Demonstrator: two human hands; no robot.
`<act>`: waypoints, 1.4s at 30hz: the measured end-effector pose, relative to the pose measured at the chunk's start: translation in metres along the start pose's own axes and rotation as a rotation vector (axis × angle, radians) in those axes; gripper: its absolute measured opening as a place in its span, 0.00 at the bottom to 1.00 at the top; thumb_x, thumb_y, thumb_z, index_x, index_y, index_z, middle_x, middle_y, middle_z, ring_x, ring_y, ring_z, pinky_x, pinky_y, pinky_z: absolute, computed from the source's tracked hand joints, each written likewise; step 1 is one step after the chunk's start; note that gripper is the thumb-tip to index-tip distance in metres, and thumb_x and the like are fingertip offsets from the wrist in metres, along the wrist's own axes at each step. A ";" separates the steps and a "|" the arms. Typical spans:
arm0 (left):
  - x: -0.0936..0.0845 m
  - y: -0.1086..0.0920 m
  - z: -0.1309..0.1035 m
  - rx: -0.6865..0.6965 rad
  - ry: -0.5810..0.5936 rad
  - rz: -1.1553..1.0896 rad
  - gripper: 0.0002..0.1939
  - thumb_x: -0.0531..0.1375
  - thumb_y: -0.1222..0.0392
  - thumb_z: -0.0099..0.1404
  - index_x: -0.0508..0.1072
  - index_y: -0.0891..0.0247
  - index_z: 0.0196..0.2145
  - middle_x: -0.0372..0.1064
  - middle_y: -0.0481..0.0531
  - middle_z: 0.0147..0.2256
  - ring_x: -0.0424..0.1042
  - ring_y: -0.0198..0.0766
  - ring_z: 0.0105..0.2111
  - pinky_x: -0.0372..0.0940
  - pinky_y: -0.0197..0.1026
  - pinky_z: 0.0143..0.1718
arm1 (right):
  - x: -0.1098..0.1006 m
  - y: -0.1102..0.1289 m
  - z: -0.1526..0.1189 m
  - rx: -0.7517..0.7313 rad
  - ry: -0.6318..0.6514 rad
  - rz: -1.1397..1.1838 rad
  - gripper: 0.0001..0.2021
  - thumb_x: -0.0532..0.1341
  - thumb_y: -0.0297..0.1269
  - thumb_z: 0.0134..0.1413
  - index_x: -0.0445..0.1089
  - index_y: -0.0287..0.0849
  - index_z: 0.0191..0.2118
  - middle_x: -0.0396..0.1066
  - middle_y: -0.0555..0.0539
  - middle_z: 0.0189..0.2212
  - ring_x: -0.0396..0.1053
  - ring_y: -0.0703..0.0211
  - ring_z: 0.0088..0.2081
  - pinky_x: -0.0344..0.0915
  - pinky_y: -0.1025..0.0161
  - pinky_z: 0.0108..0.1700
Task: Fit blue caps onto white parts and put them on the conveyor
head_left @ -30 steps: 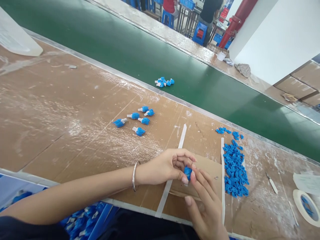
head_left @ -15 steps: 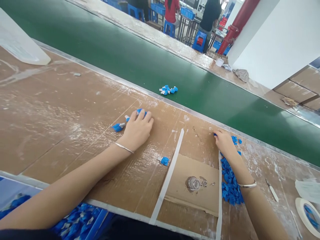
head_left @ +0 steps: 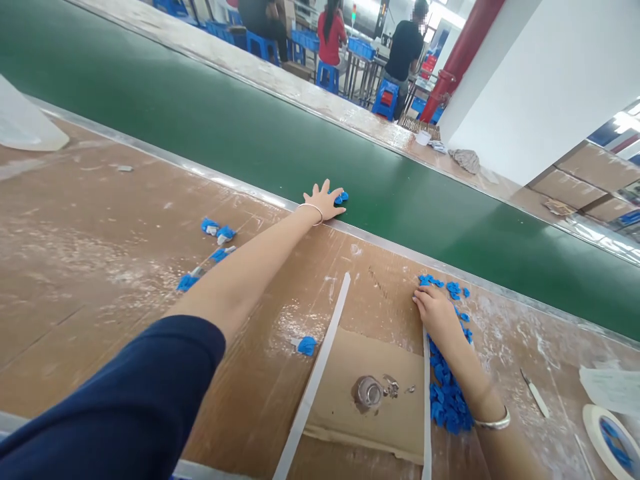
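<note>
My left hand (head_left: 323,201) reaches onto the green conveyor belt (head_left: 250,157), fingers spread over a small group of blue pieces (head_left: 341,197) that it partly covers. My right hand (head_left: 436,312) is at the upper end of a long pile of small blue pieces (head_left: 450,400); its fingertips are pinched together, and whatever is between them is hidden. Several blue pieces with pale tabs (head_left: 225,233) lie on the brown tabletop beside my left forearm. One more blue piece with a pale tab (head_left: 307,345) lies left of the white strip (head_left: 320,373).
Between two white strips sits a cardboard sheet (head_left: 340,407) with a small glass jar (head_left: 370,392). To the right are a craft knife (head_left: 535,393) and a tape roll (head_left: 590,427). Across the belt, people (head_left: 330,37) work near blue stools (head_left: 327,78).
My left hand has moved from the blue pieces on the tabletop to those on the belt, its fingers now spread. The right hand remains by the pile. The view has shifted slightly.
</note>
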State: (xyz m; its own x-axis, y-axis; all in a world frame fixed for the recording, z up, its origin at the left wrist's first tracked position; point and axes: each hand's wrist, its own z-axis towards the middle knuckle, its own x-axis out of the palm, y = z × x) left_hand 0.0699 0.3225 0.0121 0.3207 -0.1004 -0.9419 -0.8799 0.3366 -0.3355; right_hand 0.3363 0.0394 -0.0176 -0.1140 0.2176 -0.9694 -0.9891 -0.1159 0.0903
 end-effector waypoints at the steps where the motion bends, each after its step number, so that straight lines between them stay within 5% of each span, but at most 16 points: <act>1: 0.004 0.003 0.008 0.020 0.009 -0.004 0.30 0.52 0.46 0.66 0.54 0.53 0.64 0.39 0.60 0.67 0.45 0.66 0.61 0.46 0.68 0.56 | 0.001 0.000 -0.004 0.002 -0.024 0.018 0.06 0.58 0.30 0.63 0.72 0.37 0.38 0.72 0.42 0.41 0.70 0.53 0.44 0.68 0.51 0.49; 5: 0.009 0.008 0.019 0.126 -0.016 0.005 0.24 0.49 0.50 0.68 0.60 0.53 0.61 0.55 0.55 0.61 0.53 0.56 0.57 0.50 0.56 0.56 | -0.001 0.002 -0.012 0.022 -0.099 0.107 0.12 0.52 0.31 0.63 0.72 0.39 0.36 0.72 0.39 0.40 0.70 0.49 0.43 0.68 0.49 0.46; 9: 0.011 -0.002 0.023 0.210 -0.015 0.010 0.23 0.53 0.51 0.65 0.64 0.55 0.57 0.59 0.55 0.58 0.53 0.57 0.54 0.48 0.58 0.55 | -0.016 0.015 -0.019 0.056 -0.140 0.200 0.12 0.51 0.36 0.61 0.71 0.39 0.39 0.71 0.37 0.39 0.68 0.43 0.43 0.67 0.44 0.44; 14: 0.017 -0.031 0.026 0.269 -0.012 0.008 0.18 0.53 0.53 0.66 0.67 0.55 0.53 0.62 0.57 0.54 0.54 0.58 0.54 0.51 0.60 0.52 | -0.046 0.066 -0.055 0.030 -0.114 0.393 0.08 0.54 0.37 0.64 0.67 0.43 0.44 0.69 0.47 0.32 0.69 0.56 0.31 0.71 0.61 0.34; 18: 0.023 -0.053 0.012 0.314 -0.009 0.003 0.14 0.52 0.59 0.65 0.70 0.59 0.47 0.65 0.58 0.51 0.57 0.55 0.51 0.55 0.56 0.48 | -0.059 0.110 -0.095 -0.052 -0.043 0.599 0.12 0.54 0.33 0.65 0.62 0.46 0.53 0.69 0.47 0.40 0.70 0.61 0.36 0.71 0.67 0.41; 23: 0.027 -0.064 -0.039 0.433 0.001 -0.014 0.11 0.54 0.58 0.64 0.72 0.61 0.42 0.68 0.56 0.46 0.62 0.51 0.48 0.57 0.51 0.46 | -0.054 0.132 -0.115 -0.190 0.021 0.575 0.18 0.52 0.28 0.66 0.57 0.43 0.59 0.67 0.42 0.49 0.66 0.54 0.49 0.67 0.60 0.51; 30: 0.026 -0.041 -0.154 0.497 -0.012 -0.013 0.11 0.58 0.59 0.62 0.71 0.61 0.42 0.69 0.56 0.46 0.64 0.50 0.48 0.56 0.49 0.44 | -0.045 0.135 -0.118 -0.168 0.030 0.589 0.17 0.52 0.28 0.66 0.60 0.44 0.59 0.69 0.43 0.49 0.66 0.54 0.49 0.66 0.59 0.51; 34: 0.028 -0.023 -0.212 0.576 -0.053 -0.086 0.08 0.56 0.63 0.63 0.70 0.62 0.41 0.72 0.54 0.42 0.67 0.46 0.45 0.52 0.53 0.50 | -0.046 0.142 -0.126 0.099 -0.060 0.907 0.15 0.60 0.32 0.63 0.66 0.50 0.55 0.72 0.47 0.44 0.70 0.59 0.44 0.68 0.65 0.51; 38: 0.021 -0.020 -0.247 0.637 -0.162 -0.328 0.10 0.54 0.68 0.64 0.70 0.62 0.42 0.73 0.53 0.42 0.67 0.45 0.49 0.44 0.56 0.58 | -0.046 0.153 -0.133 0.418 -0.164 1.411 0.12 0.65 0.36 0.59 0.71 0.51 0.49 0.74 0.47 0.45 0.72 0.59 0.48 0.69 0.67 0.51; 42: 0.003 -0.033 -0.264 0.512 0.056 -0.932 0.12 0.58 0.66 0.62 0.70 0.62 0.44 0.72 0.53 0.41 0.70 0.41 0.42 0.61 0.46 0.47 | -0.049 0.165 -0.127 0.572 -0.291 1.672 0.13 0.70 0.38 0.53 0.74 0.48 0.46 0.75 0.43 0.43 0.73 0.54 0.47 0.70 0.63 0.50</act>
State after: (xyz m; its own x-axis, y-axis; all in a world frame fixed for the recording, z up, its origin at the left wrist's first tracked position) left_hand 0.0069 0.0636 0.0149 0.7637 -0.5599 -0.3213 -0.0384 0.4574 -0.8884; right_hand 0.1905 -0.1131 0.0162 -0.8762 0.3873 0.2869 0.2833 -0.0676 0.9566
